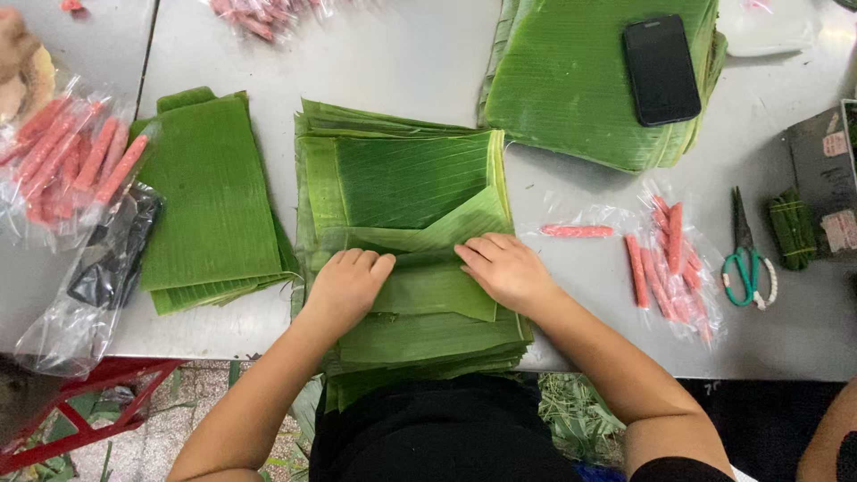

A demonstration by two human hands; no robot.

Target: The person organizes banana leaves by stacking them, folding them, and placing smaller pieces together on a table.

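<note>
My left hand [346, 286] and my right hand [504, 266] both press down on a folded green banana leaf piece [428, 277] that lies on top of a thick stack of cut banana leaves [402, 178] at the near edge of a grey metal table [402, 54]. The fingers of both hands curl over the fold, knuckles up. What is inside the fold is hidden. A single pink sausage stick in clear wrap [577, 231] lies just right of the stack.
A second leaf pile [210, 196] lies to the left, a third [580, 80] at the back right with a black phone [661, 69] on it. Bagged pink sticks [67, 161] sit left, loose ones [669, 268] right, near green-handled scissors [745, 259].
</note>
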